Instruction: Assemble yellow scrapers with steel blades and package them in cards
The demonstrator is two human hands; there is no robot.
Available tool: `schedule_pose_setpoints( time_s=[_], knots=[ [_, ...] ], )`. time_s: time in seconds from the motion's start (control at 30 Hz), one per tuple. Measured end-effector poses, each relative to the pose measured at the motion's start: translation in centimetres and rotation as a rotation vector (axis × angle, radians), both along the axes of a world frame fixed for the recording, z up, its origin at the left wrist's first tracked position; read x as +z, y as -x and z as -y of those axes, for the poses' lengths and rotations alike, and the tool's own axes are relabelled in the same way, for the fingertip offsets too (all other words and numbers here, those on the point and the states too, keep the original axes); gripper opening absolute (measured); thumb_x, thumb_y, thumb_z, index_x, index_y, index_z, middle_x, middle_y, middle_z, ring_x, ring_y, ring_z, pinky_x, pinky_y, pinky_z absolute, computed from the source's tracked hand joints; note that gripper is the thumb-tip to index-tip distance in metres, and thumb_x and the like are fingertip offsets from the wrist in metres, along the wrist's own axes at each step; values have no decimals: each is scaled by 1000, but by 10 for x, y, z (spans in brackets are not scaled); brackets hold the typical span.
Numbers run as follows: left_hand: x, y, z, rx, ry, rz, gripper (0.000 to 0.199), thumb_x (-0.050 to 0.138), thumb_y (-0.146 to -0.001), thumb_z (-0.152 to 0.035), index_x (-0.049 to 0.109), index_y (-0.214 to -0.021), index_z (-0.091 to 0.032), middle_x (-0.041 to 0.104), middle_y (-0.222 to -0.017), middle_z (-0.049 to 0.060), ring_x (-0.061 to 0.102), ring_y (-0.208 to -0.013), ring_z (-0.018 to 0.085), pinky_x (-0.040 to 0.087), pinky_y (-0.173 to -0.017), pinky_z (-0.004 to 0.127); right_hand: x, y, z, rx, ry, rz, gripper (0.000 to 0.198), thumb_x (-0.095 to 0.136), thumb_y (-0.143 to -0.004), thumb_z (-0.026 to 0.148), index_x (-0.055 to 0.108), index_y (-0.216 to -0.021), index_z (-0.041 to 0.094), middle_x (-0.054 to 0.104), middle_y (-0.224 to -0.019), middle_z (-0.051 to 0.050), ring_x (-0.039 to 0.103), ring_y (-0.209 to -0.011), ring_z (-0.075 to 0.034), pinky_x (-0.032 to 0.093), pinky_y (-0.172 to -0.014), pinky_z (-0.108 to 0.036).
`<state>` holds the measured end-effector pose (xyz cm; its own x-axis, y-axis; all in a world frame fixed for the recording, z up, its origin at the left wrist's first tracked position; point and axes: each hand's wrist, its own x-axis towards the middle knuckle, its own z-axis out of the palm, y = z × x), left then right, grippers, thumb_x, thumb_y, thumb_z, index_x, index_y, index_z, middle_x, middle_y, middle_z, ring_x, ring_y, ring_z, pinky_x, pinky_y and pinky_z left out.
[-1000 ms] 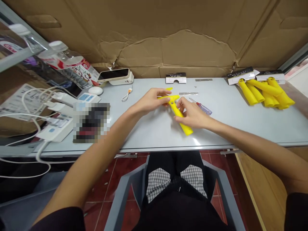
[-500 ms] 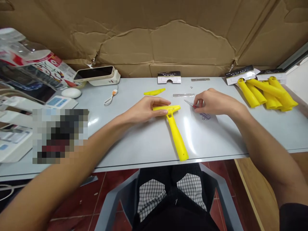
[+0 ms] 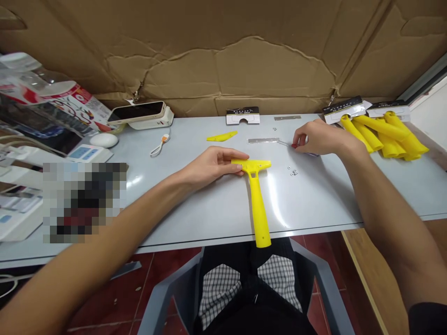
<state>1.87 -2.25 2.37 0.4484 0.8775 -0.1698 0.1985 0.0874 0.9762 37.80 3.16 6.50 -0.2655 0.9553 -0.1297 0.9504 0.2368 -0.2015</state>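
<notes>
My left hand (image 3: 213, 165) is closed on a yellow scraper handle (image 3: 259, 204), pinching the left end of its crosswise head. The handle points toward me, its lower end hanging past the table's front edge. Between the fingertips of my right hand (image 3: 319, 136) is a screwdriver (image 3: 287, 144); its thin metal shaft points left, and most of its grip is hidden. A flat metal blade (image 3: 263, 140) lies just beyond the scraper head, close to the screwdriver's tip. Several small screws or nuts (image 3: 294, 172) rest below my right hand. A separate yellow strip (image 3: 222, 136) lies at the left.
Another blade (image 3: 287, 117), tiny hardware (image 3: 274, 129) and a black-and-white card (image 3: 243, 116) lie toward the back. More yellow handles (image 3: 393, 135) are heaped at the right. On the left are a phone (image 3: 138, 113), a cable loop (image 3: 159, 145) and a plastic bottle (image 3: 73, 102).
My right hand has moved right and slightly back with the screwdriver, uncovering the small hardware. My left hand has shifted the scraper handle right and toward me, turning it straighter.
</notes>
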Motion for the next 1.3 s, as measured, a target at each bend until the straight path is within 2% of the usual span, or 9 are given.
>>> schedule_pose_setpoints(
  time_s=[0.27,0.33,0.53,0.67,0.87,1.0,1.13,1.2,1.3],
  knots=[
    [-6,-3,1,25,38,95,47,96,-87,-20,80,-131,-18,88,-117,13,86,-98,24,69,-107,48,23,39,35,38,-248,-367,18,74,-99,37,84,-93,24,82,-88,-9,75,-84,-30,58,-88,-48],
    [-6,-3,1,34,45,123,47,95,-87,-20,79,-131,-18,88,-119,13,86,-99,24,69,-106,46,23,54,47,78,-193,-484,21,72,-98,39,83,-90,23,83,-89,-10,76,-83,-30,59,-84,-47],
    [-1,-4,2,106,56,183,55,96,-88,-19,76,-139,-16,88,-112,12,85,-96,22,69,-103,41,-4,86,64,71,235,-639,39,83,-97,48,82,-126,21,83,-99,-9,64,-59,-19,51,-55,-39],
    [-4,-2,-1,162,56,261,63,101,-84,-23,75,-141,-17,87,-103,7,84,-89,19,68,-100,37,-14,97,67,19,533,-1043,36,97,-84,42,77,-108,25,77,-86,-4,64,-60,-18,47,-46,-34],
    [-7,-1,-4,163,127,347,52,100,-84,-22,81,-132,-18,87,-111,10,84,-95,20,67,-107,40,-18,102,67,-11,614,-1240,35,102,-80,34,74,-98,23,83,-103,-9,76,-80,-20,60,-56,-32],
    [-4,-9,5,68,243,380,19,89,-97,-27,87,-113,-16,88,-122,16,85,-115,26,65,-115,45,-24,103,68,6,572,-1294,36,103,-80,39,77,-100,23,84,-108,-10,76,-83,-22,63,-59,-35],
    [-4,-17,12,94,263,392,12,82,-103,-25,87,-109,-16,90,-120,15,86,-113,26,67,-111,44,-20,94,61,76,482,-1096,40,96,-86,52,82,-109,23,85,-103,-11,74,-78,-24,63,-64,-42],
    [-3,-19,13,138,253,389,10,81,-103,-22,86,-107,-15,90,-119,16,87,-110,26,68,-108,44,-14,81,51,88,273,-859,42,91,-90,52,85,-119,23,85,-101,-11,74,-81,-28,63,-73,-48],
    [-2,-19,13,201,238,370,7,81,-100,-20,85,-103,-15,90,-118,16,86,-111,28,69,-109,48,-7,57,31,86,-240,-495,33,77,-98,45,88,-123,26,87,-117,-13,75,-104,-35,59,-100,-57]
  ],
)
